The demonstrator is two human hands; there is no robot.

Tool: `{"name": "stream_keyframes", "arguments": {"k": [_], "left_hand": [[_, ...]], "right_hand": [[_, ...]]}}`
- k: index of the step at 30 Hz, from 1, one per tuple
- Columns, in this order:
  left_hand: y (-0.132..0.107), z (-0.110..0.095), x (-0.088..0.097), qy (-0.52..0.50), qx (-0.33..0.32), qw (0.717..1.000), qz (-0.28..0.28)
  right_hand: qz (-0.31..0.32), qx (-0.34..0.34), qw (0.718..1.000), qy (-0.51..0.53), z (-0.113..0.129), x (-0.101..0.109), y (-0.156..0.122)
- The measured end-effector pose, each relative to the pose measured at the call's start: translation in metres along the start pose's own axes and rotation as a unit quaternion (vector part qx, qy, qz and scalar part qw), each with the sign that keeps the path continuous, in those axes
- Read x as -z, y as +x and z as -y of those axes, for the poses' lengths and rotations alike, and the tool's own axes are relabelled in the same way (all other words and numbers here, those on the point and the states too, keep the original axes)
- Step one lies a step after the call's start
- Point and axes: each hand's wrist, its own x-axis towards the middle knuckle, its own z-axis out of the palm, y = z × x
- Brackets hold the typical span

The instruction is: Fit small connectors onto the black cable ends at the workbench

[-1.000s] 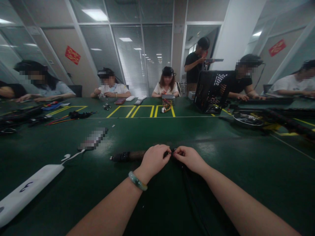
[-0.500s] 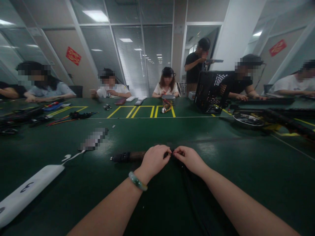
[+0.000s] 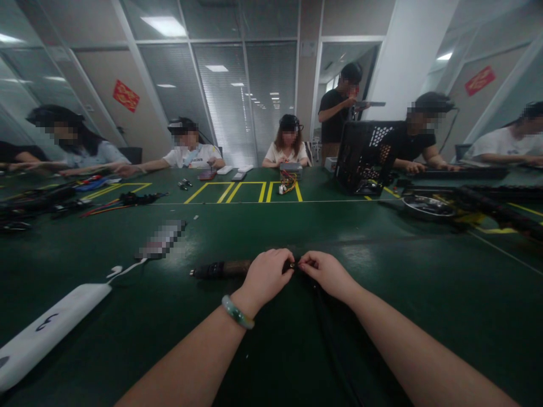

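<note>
A dark cylindrical tool (image 3: pixel 235 269) with a brownish middle and a metal tip pointing left lies on the green table; its exact kind is hard to tell, though it resembles an electric screwdriver. My left hand (image 3: pixel 268 277) is closed around its right end, where a small brass-coloured spot shows by the fingertips. Close beside that end, my right hand (image 3: pixel 326 274) has thumb and fingers pinched together. Whatever lies in that pinch is too small and dark to make out. From below my right hand a black cable or strap (image 3: pixel 328 328) runs toward the front edge.
A white power strip (image 3: pixel 55 333) and a blurred-out phone-like item (image 3: pixel 163 240) lie at left. Cable bundles (image 3: pixel 139 198), a black computer case (image 3: pixel 360 158) and a round metallic item (image 3: pixel 428 206) stand farther off. Several people work across the green table (image 3: pixel 254 226).
My hands have barely moved; the brass-coloured spot between them shows a little more clearly. Across the table, a person at left has stretched an arm out to the left.
</note>
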Motion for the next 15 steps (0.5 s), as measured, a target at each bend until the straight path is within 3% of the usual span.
{"name": "stream_keyframes", "arguments": {"k": [15], "left_hand": [[0.0008,0.0027,-0.0030,-0.018,-0.020,1.000,-0.006]], "right_hand": [[0.014,-0.014,1.000,0.010,-0.0037,-0.0007,0.0010]]}}
